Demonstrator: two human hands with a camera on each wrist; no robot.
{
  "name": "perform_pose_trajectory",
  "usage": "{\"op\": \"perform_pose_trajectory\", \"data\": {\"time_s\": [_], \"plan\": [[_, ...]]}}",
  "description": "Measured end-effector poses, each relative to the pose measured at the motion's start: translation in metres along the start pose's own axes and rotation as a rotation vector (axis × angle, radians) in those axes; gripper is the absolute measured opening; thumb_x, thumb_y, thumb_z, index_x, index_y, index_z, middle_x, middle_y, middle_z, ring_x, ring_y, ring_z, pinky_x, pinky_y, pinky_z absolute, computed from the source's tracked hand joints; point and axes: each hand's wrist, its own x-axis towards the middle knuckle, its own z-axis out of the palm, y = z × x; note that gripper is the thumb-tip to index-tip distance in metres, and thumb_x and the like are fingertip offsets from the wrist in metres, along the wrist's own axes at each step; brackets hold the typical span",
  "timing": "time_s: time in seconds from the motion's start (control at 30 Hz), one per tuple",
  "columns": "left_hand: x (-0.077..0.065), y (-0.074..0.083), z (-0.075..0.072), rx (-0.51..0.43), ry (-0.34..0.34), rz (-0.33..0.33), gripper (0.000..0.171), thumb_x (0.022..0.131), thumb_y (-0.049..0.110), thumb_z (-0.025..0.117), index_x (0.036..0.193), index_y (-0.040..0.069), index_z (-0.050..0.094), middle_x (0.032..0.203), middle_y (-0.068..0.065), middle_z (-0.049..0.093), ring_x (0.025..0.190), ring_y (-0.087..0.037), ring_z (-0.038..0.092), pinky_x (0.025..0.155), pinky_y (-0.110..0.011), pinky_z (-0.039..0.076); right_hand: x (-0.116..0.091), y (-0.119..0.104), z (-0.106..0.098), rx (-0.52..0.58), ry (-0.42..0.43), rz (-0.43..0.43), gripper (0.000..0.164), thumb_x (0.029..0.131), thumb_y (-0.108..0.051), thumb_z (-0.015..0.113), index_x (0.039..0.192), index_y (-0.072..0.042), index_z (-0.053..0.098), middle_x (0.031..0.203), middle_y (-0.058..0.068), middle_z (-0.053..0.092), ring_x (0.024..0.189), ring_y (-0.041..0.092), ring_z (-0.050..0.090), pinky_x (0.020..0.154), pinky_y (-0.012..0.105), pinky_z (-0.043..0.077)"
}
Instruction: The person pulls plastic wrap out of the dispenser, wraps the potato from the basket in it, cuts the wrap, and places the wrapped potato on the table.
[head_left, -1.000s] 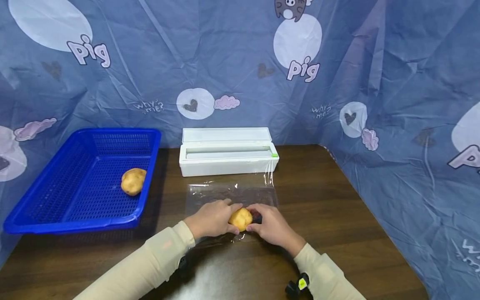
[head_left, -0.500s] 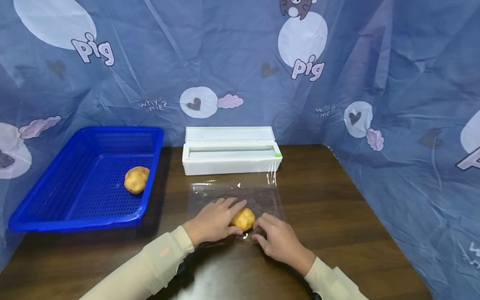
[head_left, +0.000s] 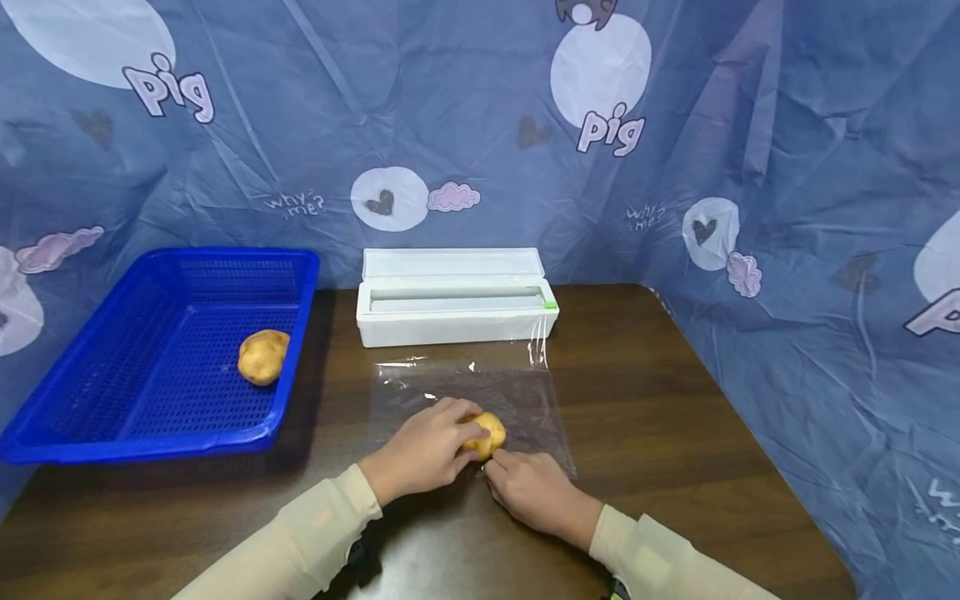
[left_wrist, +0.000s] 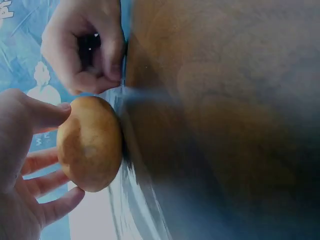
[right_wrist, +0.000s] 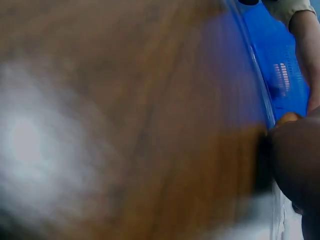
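Note:
A yellow potato (head_left: 492, 435) lies on a clear sheet of plastic wrap (head_left: 525, 400) spread over the table. My left hand (head_left: 427, 446) holds it from the left, with the thumb and fingertips around its side, as the left wrist view shows on the potato (left_wrist: 92, 145). Just in front of the potato, my right hand (head_left: 540, 492) pinches the near edge of the wrap between thumb and curled fingers. In the left wrist view the right hand (left_wrist: 87, 50) is close beside the potato's end. The right wrist view is blurred and mostly table.
Behind the wrap stands a white wrap dispenser box (head_left: 450, 329) with its lid up; the film still runs to it at the right. A blue basket (head_left: 307, 308) on the left holds another potato (head_left: 262, 357). A patterned blue curtain (head_left: 465, 125) hangs behind the table (head_left: 675, 433).
My right hand has let go of the potato, drawn back to the right, then come in to the wrap's near edge with fingers closed. My left hand has stayed on the potato.

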Motion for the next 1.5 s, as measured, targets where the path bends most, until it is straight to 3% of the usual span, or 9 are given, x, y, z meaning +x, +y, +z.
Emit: {"op": "perform_pose_trajectory", "data": {"time_s": [0.17, 0.4, 0.6, 0.73, 0.9, 1.07, 1.2, 1.33, 1.5], "plan": [[-0.004, 0.001, 0.003, 0.008, 0.019, -0.001, 0.032, 0.084, 0.026, 0.079, 0.114, 0.014, 0.074, 0.129, -0.011, 0.061, 0.115, -0.027, 0.058, 0.092, -0.039, 0.054, 0.002, 0.007, 0.001, -0.019, 0.126, 0.011, 0.028, 0.101, -0.015, 0.037, 0.079, -0.011, 0.055, 0.07, -0.004, 0.051, 0.053, 0.008, 0.046, 0.042, 0.026, 0.042], [-0.007, 0.002, 0.011, 0.055, 0.039, 0.008, 0.049, 0.079, 0.04, 0.084, 0.119, 0.015, 0.07, 0.132, -0.013, 0.059, 0.117, -0.029, 0.058, 0.091, -0.042, 0.055, 0.002, 0.013, 0.001, -0.019, 0.172, 0.031, 0.018, 0.097, -0.016, 0.05, 0.081, -0.012, 0.056, 0.07, -0.006, 0.05, 0.053, 0.008, 0.044, 0.043, 0.026, 0.042], [-0.009, 0.003, 0.016, 0.069, 0.08, 0.009, 0.044, 0.078, 0.026, 0.086, 0.117, 0.016, 0.069, 0.129, -0.012, 0.059, 0.112, -0.029, 0.059, 0.085, -0.041, 0.057, 0.004, 0.014, 0.002, -0.013, 0.186, 0.037, 0.016, 0.095, -0.015, 0.053, 0.079, -0.013, 0.055, 0.066, -0.007, 0.049, 0.051, 0.008, 0.044, 0.042, 0.024, 0.039], [-0.01, 0.002, 0.018, 0.071, 0.093, 0.007, 0.04, 0.079, 0.02, 0.085, 0.116, 0.015, 0.07, 0.127, -0.012, 0.061, 0.109, -0.028, 0.06, 0.084, -0.039, 0.057, 0.005, 0.017, -0.002, -0.005, 0.156, 0.05, 0.013, 0.088, -0.015, 0.062, 0.078, -0.014, 0.055, 0.066, -0.006, 0.051, 0.052, 0.01, 0.048, 0.044, 0.026, 0.042], [-0.008, 0.002, 0.017, 0.056, 0.093, -0.007, 0.04, 0.077, 0.019, 0.086, 0.114, 0.016, 0.073, 0.125, -0.01, 0.062, 0.108, -0.027, 0.06, 0.086, -0.038, 0.057, 0.007, 0.024, -0.014, 0.07, 0.079, 0.164, 0.009, 0.087, -0.018, 0.07, 0.087, -0.012, 0.063, 0.077, -0.004, 0.058, 0.066, 0.012, 0.055, 0.056, 0.029, 0.05], [-0.007, 0.0, 0.014, -0.007, 0.084, -0.048, 0.04, 0.077, 0.017, 0.087, 0.114, 0.015, 0.074, 0.122, -0.008, 0.064, 0.107, -0.026, 0.06, 0.087, -0.038, 0.056, 0.01, 0.025, -0.018, 0.171, -0.052, 0.194, 0.043, 0.087, -0.036, 0.078, 0.116, -0.009, 0.064, 0.109, 0.003, 0.059, 0.092, 0.016, 0.057, 0.075, 0.032, 0.053], [-0.005, -0.003, 0.012, -0.045, 0.073, -0.076, 0.035, 0.077, 0.016, 0.087, 0.109, 0.014, 0.074, 0.119, -0.007, 0.065, 0.107, -0.026, 0.061, 0.087, -0.039, 0.057, 0.015, 0.024, -0.017, 0.186, -0.097, 0.191, 0.059, 0.083, -0.043, 0.083, 0.124, -0.009, 0.057, 0.13, 0.01, 0.054, 0.111, 0.023, 0.058, 0.089, 0.039, 0.053], [0.0, -0.005, 0.008, -0.063, 0.056, -0.08, 0.032, 0.078, 0.015, 0.086, 0.107, 0.013, 0.074, 0.117, -0.007, 0.065, 0.106, -0.027, 0.061, 0.088, -0.039, 0.056, 0.023, 0.027, -0.014, 0.233, -0.091, 0.189, 0.065, 0.082, -0.035, 0.085, 0.13, -0.007, 0.053, 0.134, 0.011, 0.055, 0.119, 0.026, 0.057, 0.098, 0.043, 0.05], [0.004, -0.007, 0.005, -0.124, 0.033, -0.112, 0.032, 0.079, 0.014, 0.085, 0.109, 0.012, 0.075, 0.113, -0.005, 0.067, 0.102, -0.024, 0.06, 0.085, -0.038, 0.056, 0.028, 0.03, -0.014, 0.263, -0.09, 0.203, 0.067, 0.086, -0.032, 0.082, 0.137, -0.005, 0.049, 0.13, 0.009, 0.061, 0.117, 0.024, 0.06, 0.099, 0.042, 0.049]]}}
